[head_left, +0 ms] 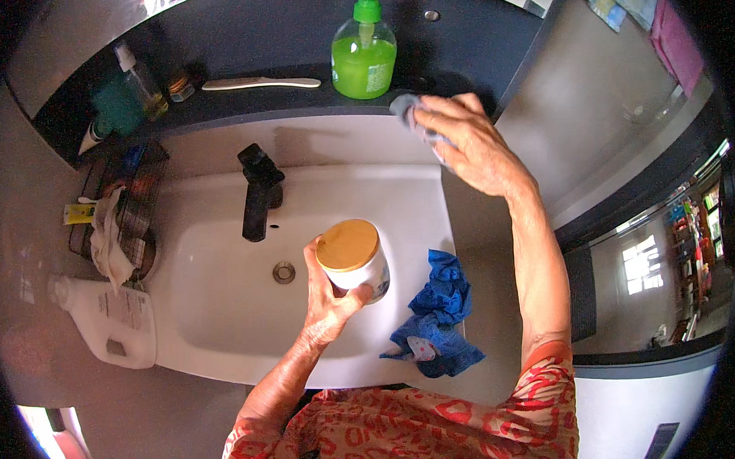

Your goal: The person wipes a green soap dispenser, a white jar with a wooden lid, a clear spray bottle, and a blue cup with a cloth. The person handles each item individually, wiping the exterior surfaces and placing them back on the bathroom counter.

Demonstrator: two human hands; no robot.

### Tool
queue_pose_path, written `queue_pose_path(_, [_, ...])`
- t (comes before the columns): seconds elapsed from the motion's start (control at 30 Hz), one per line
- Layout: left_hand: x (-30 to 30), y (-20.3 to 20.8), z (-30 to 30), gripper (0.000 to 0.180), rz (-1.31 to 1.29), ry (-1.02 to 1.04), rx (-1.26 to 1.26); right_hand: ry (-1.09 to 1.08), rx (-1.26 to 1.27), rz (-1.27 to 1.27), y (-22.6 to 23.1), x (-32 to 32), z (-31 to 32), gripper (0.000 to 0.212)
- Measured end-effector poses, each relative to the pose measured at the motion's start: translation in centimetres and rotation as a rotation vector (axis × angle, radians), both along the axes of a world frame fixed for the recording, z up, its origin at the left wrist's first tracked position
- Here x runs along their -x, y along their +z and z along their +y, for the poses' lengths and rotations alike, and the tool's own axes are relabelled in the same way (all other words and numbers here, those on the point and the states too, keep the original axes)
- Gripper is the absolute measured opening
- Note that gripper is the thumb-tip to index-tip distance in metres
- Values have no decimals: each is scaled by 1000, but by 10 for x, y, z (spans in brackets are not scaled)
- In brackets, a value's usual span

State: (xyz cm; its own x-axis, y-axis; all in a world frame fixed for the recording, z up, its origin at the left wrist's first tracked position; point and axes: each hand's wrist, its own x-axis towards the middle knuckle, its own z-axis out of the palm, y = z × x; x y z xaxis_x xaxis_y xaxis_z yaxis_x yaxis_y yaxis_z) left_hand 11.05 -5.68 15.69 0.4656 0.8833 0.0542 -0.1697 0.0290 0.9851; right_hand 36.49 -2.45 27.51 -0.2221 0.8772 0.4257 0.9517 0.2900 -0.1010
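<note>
My left hand [335, 307] is wrapped round a white jar [372, 276] with a flat wooden lid [349, 245], held over the right part of the white sink [217, 316]. The jar tilts slightly and a blue pattern shows low on its side. My right hand [474, 145] is raised at the right end of the dark shelf, its fingers closed on a crumpled grey cloth [409, 112]. That hand and the cloth are somewhat blurred. A crumpled blue cloth [443, 296] lies over the sink's right rim, below my right hand and apart from it.
A black faucet [257, 193] stands behind the basin. On the dark shelf [280, 50] are a green soap pump bottle [365, 64], a comb-like white stick [261, 83] and a clear spray bottle [142, 85]. A wire basket [127, 197] and a white jug [116, 323] sit left.
</note>
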Motion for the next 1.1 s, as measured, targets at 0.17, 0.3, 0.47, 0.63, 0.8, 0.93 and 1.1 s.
queue_pose_path(0.17, [-26, 31, 11, 80, 40, -13, -125, -348, -382, -193, -10, -14, -10, 26])
queue_pose_path(0.3, [-60, 72, 27, 75, -78, -32, -282, -333, -350, -150, -29, -16, -22, 36])
queue_pose_path(0.47, [-112, 91, 58, 79, -115, 89, -544, -247, -223, 221, -36, -25, -59, 39])
queue_pose_path(0.63, [-148, 110, 85, 75, -4, 206, -691, -207, -132, 447, -65, -40, -90, 38])
queue_pose_path(0.8, [-183, 108, 110, 76, -115, 172, -663, -145, 66, 544, -81, -39, -113, 39])
queue_pose_path(0.93, [-205, 110, 121, 78, -49, 225, -681, -132, 109, 572, -92, -34, -127, 41])
queue_pose_path(1.1, [-219, 111, 130, 75, 12, 326, -735, -190, 197, 676, -107, -26, -136, 44])
